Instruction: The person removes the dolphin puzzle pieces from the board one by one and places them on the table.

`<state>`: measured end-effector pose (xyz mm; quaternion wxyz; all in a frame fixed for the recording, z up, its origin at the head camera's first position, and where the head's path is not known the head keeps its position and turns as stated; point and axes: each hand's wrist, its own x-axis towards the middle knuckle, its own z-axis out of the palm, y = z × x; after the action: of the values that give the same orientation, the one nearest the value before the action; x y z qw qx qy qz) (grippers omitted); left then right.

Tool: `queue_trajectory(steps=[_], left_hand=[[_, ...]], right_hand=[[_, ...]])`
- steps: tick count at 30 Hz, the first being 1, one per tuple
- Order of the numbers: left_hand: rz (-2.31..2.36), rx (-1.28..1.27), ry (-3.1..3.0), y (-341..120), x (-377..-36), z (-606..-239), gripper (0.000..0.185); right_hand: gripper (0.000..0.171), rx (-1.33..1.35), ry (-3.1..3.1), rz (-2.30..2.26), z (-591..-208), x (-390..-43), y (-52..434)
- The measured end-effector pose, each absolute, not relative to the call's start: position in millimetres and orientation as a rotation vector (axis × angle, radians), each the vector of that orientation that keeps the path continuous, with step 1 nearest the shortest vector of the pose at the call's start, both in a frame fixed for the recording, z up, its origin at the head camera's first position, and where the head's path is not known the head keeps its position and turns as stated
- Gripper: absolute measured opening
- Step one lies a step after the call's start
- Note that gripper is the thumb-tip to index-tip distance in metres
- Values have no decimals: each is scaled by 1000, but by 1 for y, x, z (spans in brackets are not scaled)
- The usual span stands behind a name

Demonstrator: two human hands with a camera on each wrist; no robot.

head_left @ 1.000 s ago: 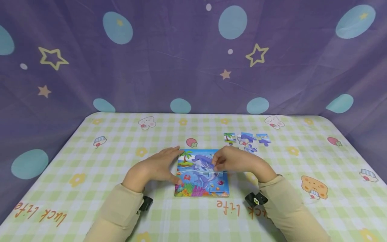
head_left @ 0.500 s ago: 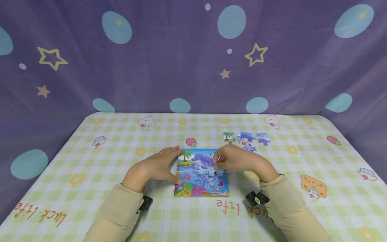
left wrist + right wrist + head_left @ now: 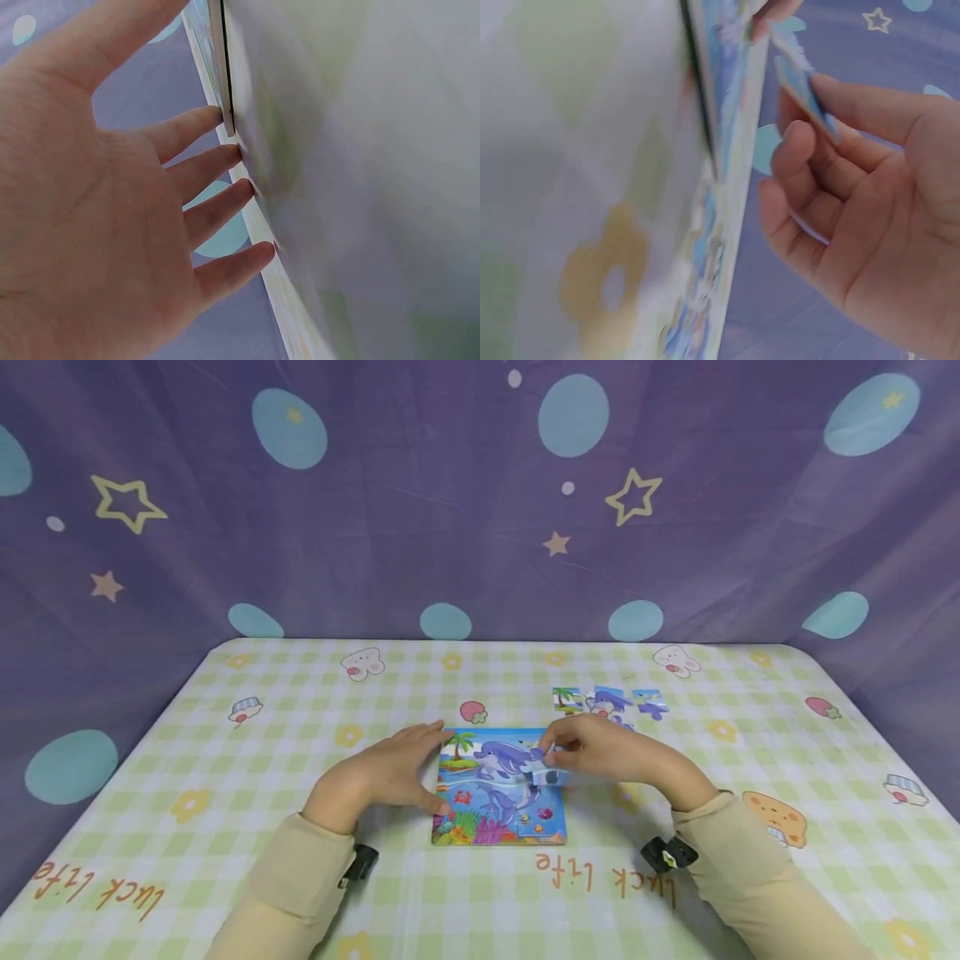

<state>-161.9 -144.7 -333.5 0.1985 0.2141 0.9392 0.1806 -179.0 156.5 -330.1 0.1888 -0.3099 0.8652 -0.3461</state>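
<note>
With three loose pieces (image 3: 609,702) already lying beyond the puzzle board (image 3: 498,789), the right hand (image 3: 600,756) pinches another piece (image 3: 546,763) just above it — most remain seated — while the left hand (image 3: 382,775), fingers straight, steadies the board's left edge.

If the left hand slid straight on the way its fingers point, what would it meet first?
The left hand points right, fingers straight, already at the left edge of the puzzle board. Going on, it would probably push that board first; the right hand, pinching a puzzle piece, lies beyond.
</note>
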Motion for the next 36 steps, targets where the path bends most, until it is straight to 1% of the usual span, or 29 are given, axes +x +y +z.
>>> queue_trajectory(steps=[6,13,16,23,31,36], left_hand=[[514,602,2629,-146,-162,-333,103],[506,614,2631,-146,-162,-333,102],[508,614,2627,-147,-163,-333,103],[520,619,2612,-149,-164,-335,107],[536,608,2595,-150,-164,-335,109],[535,618,2595,-150,-164,-335,110]], right_hand=[[11,-894,2422,-1033,-340,-182,173],[12,-803,2477,-1089,-351,-184,194],[14,-805,2498,-1105,-353,-184,203],[8,-810,2607,-1056,-355,-189,224],[15,-737,2692,-982,-352,-189,252],[14,-755,2730,-961,-351,-191,268]])
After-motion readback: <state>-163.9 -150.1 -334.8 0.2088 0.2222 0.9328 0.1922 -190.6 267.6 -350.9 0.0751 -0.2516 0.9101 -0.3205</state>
